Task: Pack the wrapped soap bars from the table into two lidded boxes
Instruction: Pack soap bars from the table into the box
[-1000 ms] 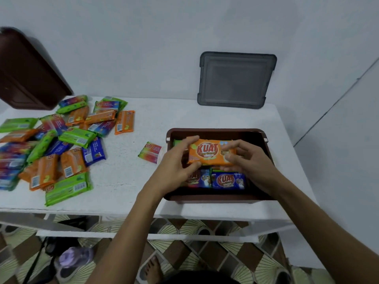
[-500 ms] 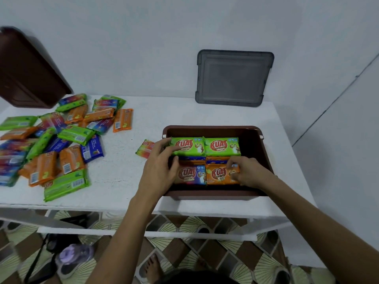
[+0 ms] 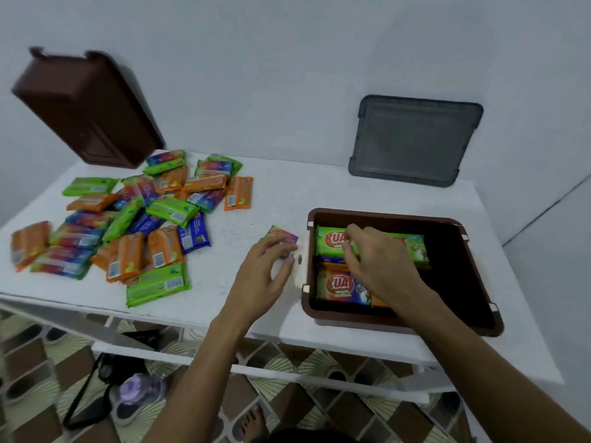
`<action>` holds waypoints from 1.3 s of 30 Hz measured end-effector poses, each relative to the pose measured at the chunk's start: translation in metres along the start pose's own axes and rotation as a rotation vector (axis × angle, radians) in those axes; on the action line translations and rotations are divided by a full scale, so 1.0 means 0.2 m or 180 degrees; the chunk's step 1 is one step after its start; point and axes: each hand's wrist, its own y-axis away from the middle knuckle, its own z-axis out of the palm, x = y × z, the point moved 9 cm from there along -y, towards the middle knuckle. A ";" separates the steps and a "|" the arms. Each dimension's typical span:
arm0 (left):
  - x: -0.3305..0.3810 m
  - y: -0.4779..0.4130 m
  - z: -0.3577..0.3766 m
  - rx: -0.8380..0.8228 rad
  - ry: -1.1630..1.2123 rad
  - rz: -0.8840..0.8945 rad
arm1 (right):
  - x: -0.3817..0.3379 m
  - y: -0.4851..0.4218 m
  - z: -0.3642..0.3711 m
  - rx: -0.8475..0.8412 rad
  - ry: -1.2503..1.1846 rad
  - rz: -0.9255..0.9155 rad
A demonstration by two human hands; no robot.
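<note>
Lying packed in the brown box [image 3: 351,318], wrapped soap bars [image 3: 335,284] fill its left side. The right hand [image 3: 383,270] rests bent-fingered on the far green bar [image 3: 329,243]; I cannot tell if it grips. The left hand [image 3: 262,279] hovers loose-fingered, holding nothing, by a rainbow bar [image 3: 284,235] just left of the box. A loose pile [image 3: 134,225] lies far left on the white table [image 3: 271,193].

Two slim forearms, bare from wrist down to the frame edge: left forearm [image 3: 204,362] entering at lower centre, right forearm [image 3: 479,362] entering at lower right. Left hand [image 3: 265,276] and right hand [image 3: 380,266] likewise bare, long-fingered, edges softened by blur. Bare foot [image 3: 252,422] at bottom centre, toes showing. Dark rounded shape [image 3: 307,438] at the very bottom edge; hair or clothing, cannot tell which.
</note>
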 end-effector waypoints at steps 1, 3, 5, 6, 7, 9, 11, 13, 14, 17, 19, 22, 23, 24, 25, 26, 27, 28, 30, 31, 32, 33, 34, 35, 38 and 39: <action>-0.08 0.01 -0.06 0.0004 -0.0054 -0.0075 | -0.10 -0.06 0.01 0.0135 -0.0190 -0.0121; -0.24 0.03 -0.15 0.0032 -0.0318 -0.0236 | -0.23 -0.17 0.07 0.0215 -0.0481 -0.0225; -0.45 0.06 -0.28 0.0121 -0.0596 -0.0555 | -0.40 -0.30 0.18 0.0179 -0.0592 -0.0343; -0.54 0.07 -0.36 0.0191 -0.0710 -0.0703 | -0.47 -0.37 0.23 0.0137 -0.0616 -0.0390; -0.63 0.09 -0.43 0.0268 -0.0836 -0.0828 | -0.54 -0.44 0.30 0.0064 -0.0622 -0.0411; -0.81 0.11 -0.58 0.0389 -0.1196 -0.1071 | -0.64 -0.58 0.45 -0.0173 -0.0606 -0.0396; -0.98 0.15 -0.72 0.0501 -0.1523 -0.1482 | -0.74 -0.72 0.60 -0.0422 -0.0658 -0.0411; -1.13 0.21 -0.84 0.0665 -0.1699 -0.2020 | -0.87 -0.83 0.75 -0.0604 -0.0763 -0.0577; -1.19 0.23 -0.88 0.0680 -0.1735 -0.2199 | -0.94 -0.88 0.83 -0.0687 -0.0781 -0.0665; -1.31 0.27 -0.90 0.0391 -0.1596 -0.2447 | -1.12 -1.00 1.03 -0.0965 -0.0627 -0.0827; -1.33 0.27 -0.90 0.0376 -0.1516 -0.2521 | -1.20 -1.06 1.16 -0.1175 -0.0421 -0.0903; -1.32 0.24 -0.91 0.0534 -0.1635 -0.2523 | -1.25 -1.09 1.28 -0.1275 -0.0081 -0.1022; -1.32 0.23 -0.91 0.0555 -0.1667 -0.2542 | -1.26 -1.10 1.28 -0.1160 -0.0042 -0.1046; -1.31 0.22 -0.91 0.0581 -0.1681 -0.2566 | -1.26 -1.11 1.27 -0.1016 -0.0029 -0.1088; -1.31 0.22 -0.91 0.0584 -0.1676 -0.2602 | -1.26 -1.12 1.25 -0.0885 -0.0031 -0.1145; -1.32 0.21 -0.91 0.0570 -0.1653 -0.2624 | -1.26 -1.12 1.23 -0.0791 -0.0045 -0.1191; -1.32 0.21 -0.91 0.0529 -0.1595 -0.2644 | -1.26 -1.11 1.21 -0.0702 -0.0068 -0.1202; -1.32 0.21 -0.91 0.0508 -0.1496 -0.2662 | -1.26 -1.10 1.19 -0.0602 -0.0103 -0.1152; -1.34 0.23 -0.92 0.0495 -0.1180 -0.2723 | -1.23 -1.08 1.12 -0.0341 -0.0297 -0.0943; -1.33 0.23 -0.92 0.0494 -0.1009 -0.2736 | -1.21 -1.06 1.08 -0.0231 -0.0486 -0.0859; -1.32 0.23 -0.93 0.0490 -0.0848 -0.2732 | -1.19 -1.04 1.04 -0.0177 -0.0734 -0.0829; -1.30 0.22 -0.92 0.0489 -0.0675 -0.2707 | -1.17 -1.03 0.98 -0.0168 -0.1032 -0.0821; -1.27 0.21 -0.92 0.0513 -0.0462 -0.2646 | -1.13 -1.02 0.92 -0.0199 -0.1343 -0.0781; -1.23 0.19 -0.93 0.0576 -0.0212 -0.2530 | -1.09 -1.00 0.86 -0.0222 -0.1627 -0.0711; -1.04 0.11 -0.93 0.0822 0.0429 -0.1965 | -0.95 -0.91 0.63 -0.0240 -0.2073 -0.0549; -0.97 0.08 -0.93 0.0864 0.0578 -0.1769 | -0.90 -0.85 0.56 -0.0228 -0.2163 -0.0541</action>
